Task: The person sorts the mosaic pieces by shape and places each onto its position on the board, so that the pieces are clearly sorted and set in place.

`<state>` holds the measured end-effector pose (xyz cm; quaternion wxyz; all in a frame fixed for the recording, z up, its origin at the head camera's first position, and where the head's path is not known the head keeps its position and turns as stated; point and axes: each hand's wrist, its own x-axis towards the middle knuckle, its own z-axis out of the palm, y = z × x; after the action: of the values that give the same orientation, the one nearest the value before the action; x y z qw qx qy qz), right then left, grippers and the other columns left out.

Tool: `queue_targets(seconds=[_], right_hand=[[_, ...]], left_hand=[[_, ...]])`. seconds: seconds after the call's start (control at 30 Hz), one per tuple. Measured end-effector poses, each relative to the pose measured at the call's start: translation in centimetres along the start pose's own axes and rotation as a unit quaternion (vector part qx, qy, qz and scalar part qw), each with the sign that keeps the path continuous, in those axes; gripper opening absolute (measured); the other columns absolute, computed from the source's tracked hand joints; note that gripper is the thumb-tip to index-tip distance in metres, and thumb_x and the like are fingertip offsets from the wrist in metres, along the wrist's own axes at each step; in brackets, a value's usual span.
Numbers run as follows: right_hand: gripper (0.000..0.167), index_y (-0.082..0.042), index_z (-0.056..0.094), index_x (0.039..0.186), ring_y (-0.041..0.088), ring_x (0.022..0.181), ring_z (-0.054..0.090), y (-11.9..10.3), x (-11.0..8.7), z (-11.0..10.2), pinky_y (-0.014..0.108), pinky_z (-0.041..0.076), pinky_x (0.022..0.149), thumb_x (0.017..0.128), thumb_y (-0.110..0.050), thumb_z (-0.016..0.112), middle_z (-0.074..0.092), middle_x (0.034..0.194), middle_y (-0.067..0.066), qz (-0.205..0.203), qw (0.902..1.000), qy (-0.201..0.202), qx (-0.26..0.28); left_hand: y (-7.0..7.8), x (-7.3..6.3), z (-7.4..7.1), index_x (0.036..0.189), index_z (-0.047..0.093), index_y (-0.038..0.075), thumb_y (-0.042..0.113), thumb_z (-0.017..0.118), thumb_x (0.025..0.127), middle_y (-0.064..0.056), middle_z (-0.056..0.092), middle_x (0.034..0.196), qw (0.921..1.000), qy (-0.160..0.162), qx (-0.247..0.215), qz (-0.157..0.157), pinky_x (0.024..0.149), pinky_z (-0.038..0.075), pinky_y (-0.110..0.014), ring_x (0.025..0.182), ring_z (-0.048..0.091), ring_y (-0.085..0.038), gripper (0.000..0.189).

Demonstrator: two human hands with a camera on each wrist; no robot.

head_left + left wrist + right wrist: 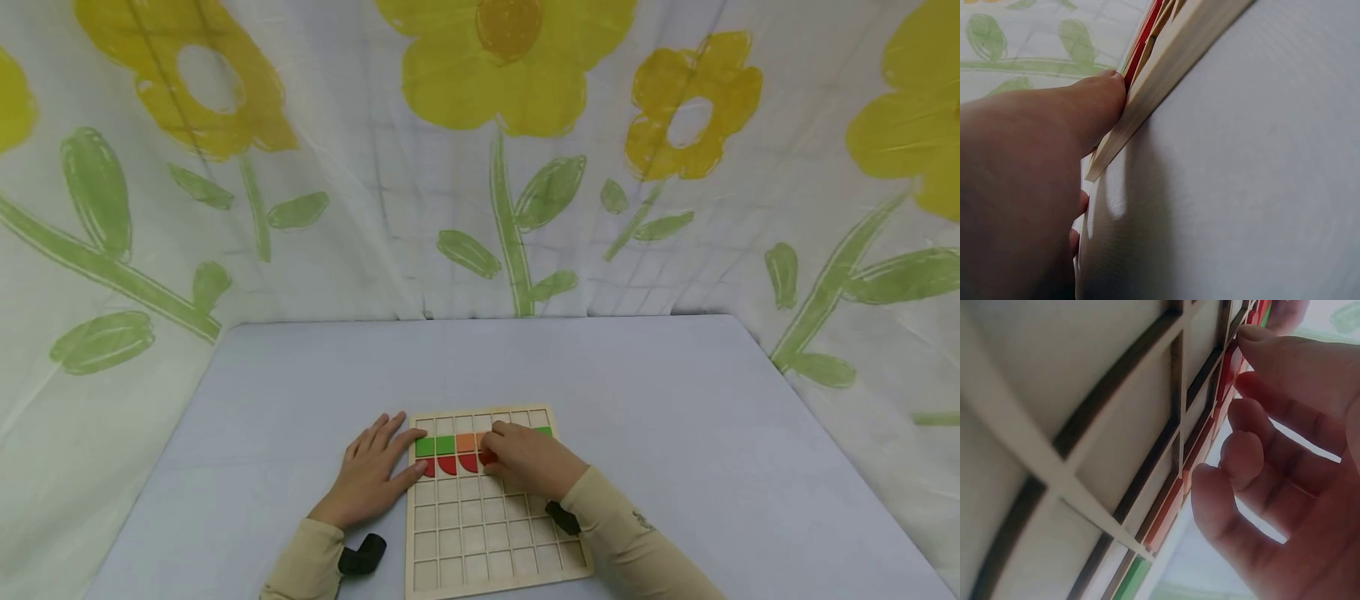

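A wooden grid board (450, 542) lies on the table. Its second row holds green squares (445, 446) and orange squares (466, 442); below them sit several red quarter-circle pieces (468, 462). My left hand (369, 479) rests at the board's left edge with fingers spread, its thumb touching the leftmost red piece. My right hand (534, 458) reaches over the grid and pinches another red quarter-circle piece (1230, 362) between thumb and index finger, at the fourth cell of the red row. That hand covers part of the coloured row.
The pale table (645, 383) extends around the board. Black wrist mounts (363, 556) sit on both sleeves. Behind the table hangs a white curtain (330, 275) painted with yellow flowers.
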<state>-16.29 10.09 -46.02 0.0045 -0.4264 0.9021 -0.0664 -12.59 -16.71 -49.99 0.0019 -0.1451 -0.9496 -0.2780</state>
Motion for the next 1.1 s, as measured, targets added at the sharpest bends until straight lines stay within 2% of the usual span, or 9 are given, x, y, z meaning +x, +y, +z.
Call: queue_targets(seconds=[0.43, 0.6, 0.77, 0.93, 1.1], right_hand=[[0.020, -0.018, 0.061, 0.093, 0.002, 0.067, 0.047, 0.2, -0.1, 0.2, 0.017, 0.045, 0.061, 0.089, -0.036, 0.068, 0.051, 0.082, -0.009, 0.045, 0.9985, 0.012, 0.029], [0.024, -0.017, 0.062, 0.098, 0.003, 0.070, 0.052, 0.7, -1.0, -0.8, 0.020, 0.047, 0.063, 0.091, -0.039, 0.064, 0.054, 0.087, -0.008, 0.070, 0.9961, 0.008, 0.053], [0.026, -0.011, 0.062, 0.105, 0.005, 0.074, 0.054, 2.1, -3.3, -2.5, 0.022, 0.050, 0.066, 0.094, -0.034, 0.062, 0.058, 0.093, -0.004, 0.083, 0.9950, 0.010, 0.053], [0.024, -0.012, 0.061, 0.110, 0.003, 0.071, 0.051, 3.5, -6.7, -4.0, 0.022, 0.047, 0.063, 0.093, -0.028, 0.064, 0.055, 0.090, -0.008, 0.136, 0.9830, -0.045, 0.115], [0.024, -0.013, 0.062, 0.111, 0.003, 0.073, 0.050, 4.0, -9.6, -4.2, 0.022, 0.047, 0.063, 0.089, -0.015, 0.068, 0.054, 0.090, -0.010, 0.174, 0.9726, -0.077, 0.134]], left_hand=[[-0.1, 0.0, 0.1, 0.134, 0.054, 0.023, 0.046, 0.057, 0.093, -0.013, 0.031, 0.154, 1.0000, 0.005, 0.000, 0.004, 0.110, 0.015, -0.059, 0.144, 0.018, -0.037, 0.047], [-0.1, 0.0, 0.1, 0.134, 0.053, 0.022, 0.046, 0.056, 0.094, -0.013, 0.031, 0.154, 1.0000, 0.002, -0.002, 0.003, 0.110, 0.014, -0.059, 0.144, 0.018, -0.038, 0.047], [-0.1, 0.1, 0.1, 0.134, 0.053, 0.023, 0.047, 0.056, 0.093, -0.013, 0.030, 0.155, 1.0000, -0.003, 0.000, 0.002, 0.111, 0.014, -0.059, 0.145, 0.017, -0.037, 0.048], [0.1, 0.0, 0.1, 0.133, 0.054, 0.022, 0.046, 0.056, 0.094, -0.014, 0.032, 0.154, 0.9999, 0.005, -0.009, 0.005, 0.109, 0.015, -0.061, 0.144, 0.018, -0.039, 0.047], [0.2, 0.0, 0.2, 0.132, 0.055, 0.021, 0.044, 0.057, 0.093, -0.016, 0.034, 0.152, 0.9998, 0.016, -0.010, 0.009, 0.108, 0.015, -0.062, 0.142, 0.020, -0.041, 0.045]])
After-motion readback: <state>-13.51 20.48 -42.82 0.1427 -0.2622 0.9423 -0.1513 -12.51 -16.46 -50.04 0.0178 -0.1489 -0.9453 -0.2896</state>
